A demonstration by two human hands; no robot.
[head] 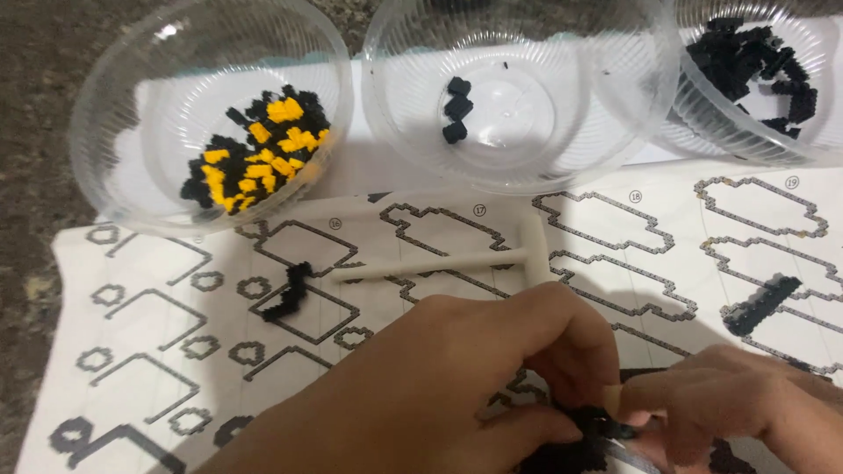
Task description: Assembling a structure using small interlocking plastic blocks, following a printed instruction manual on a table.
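Note:
My left hand (439, 386) reaches in from the lower left and pinches a small black brick assembly (580, 439) at the bottom of the view. My right hand (738, 404) comes in from the lower right, its fingertips pressed on the same black assembly. Both hands rest over a printed instruction sheet (615, 219) with outline diagrams. The assembly is mostly hidden by my fingers.
Three clear plastic bowls stand at the top: the left bowl (114, 105) holds yellow and black bricks, the middle bowl (527, 149) a few black bricks, the right bowl (702, 132) several black ones. A white T-shaped tool (439, 263) and two black brick strips (290, 294), (760, 303) lie on the sheet.

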